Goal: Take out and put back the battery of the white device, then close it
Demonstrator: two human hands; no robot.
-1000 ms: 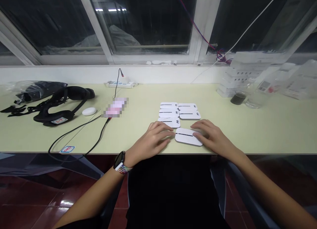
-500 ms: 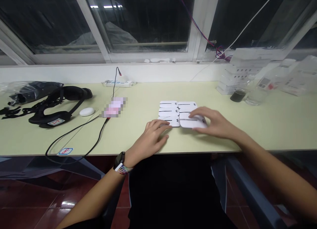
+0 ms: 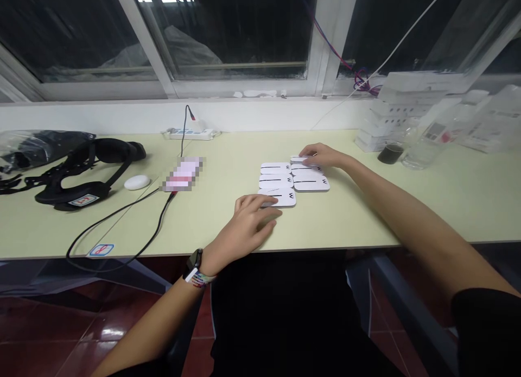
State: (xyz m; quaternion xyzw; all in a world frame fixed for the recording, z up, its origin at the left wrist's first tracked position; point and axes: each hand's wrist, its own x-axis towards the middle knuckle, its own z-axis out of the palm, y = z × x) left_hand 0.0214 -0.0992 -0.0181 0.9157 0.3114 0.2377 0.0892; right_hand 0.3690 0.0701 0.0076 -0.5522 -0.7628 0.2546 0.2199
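Note:
White round-cornered cards with a black line and a letter-like mark lie in two columns on the table. The left column has a back card [image 3: 273,168], a middle card [image 3: 272,181] and a front card [image 3: 288,199]. My left hand [image 3: 253,219] rests at the front card, its fingers loosely spread over the near left part. In the right column, a nearer card [image 3: 311,183] lies in front of another card [image 3: 299,169]. At that column's far end, my right hand [image 3: 321,155] grips a further white card [image 3: 298,159], partly covered by the fingers.
On the left are a black headset [image 3: 73,189], a white oval object [image 3: 137,182], a blurred-out phone [image 3: 183,174] and a looping black cable [image 3: 122,214]. A power strip [image 3: 191,133] stands by the wall. Boxes [image 3: 391,116], a dark-filled cup [image 3: 389,153] and a bottle [image 3: 431,138] stand right.
My right hand has carried a card from the near end of the right column to its far end. My left hand has stayed at the front left card.

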